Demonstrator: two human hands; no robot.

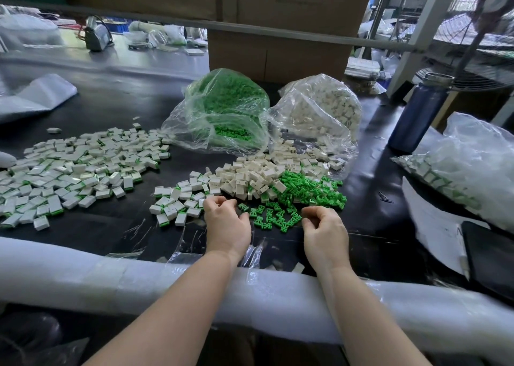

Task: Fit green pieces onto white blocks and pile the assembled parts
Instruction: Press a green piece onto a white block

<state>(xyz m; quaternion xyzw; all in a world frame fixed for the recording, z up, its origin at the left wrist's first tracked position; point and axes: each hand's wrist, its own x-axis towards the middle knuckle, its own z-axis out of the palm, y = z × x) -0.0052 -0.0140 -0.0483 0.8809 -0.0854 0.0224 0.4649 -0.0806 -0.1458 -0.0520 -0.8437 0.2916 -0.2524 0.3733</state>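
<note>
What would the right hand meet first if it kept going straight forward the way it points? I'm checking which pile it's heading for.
Probably the loose green pieces just ahead of the right hand; the white blocks lie farther back.

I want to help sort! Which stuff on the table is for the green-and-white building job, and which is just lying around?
For the job:
loose green pieces
loose white blocks
pile of finished parts
bag of green pieces
bag of white blocks

Just lying about:
blue bottle
cardboard box
fan

Daylit, perhaps overexposed top-right (edges warped)
</note>
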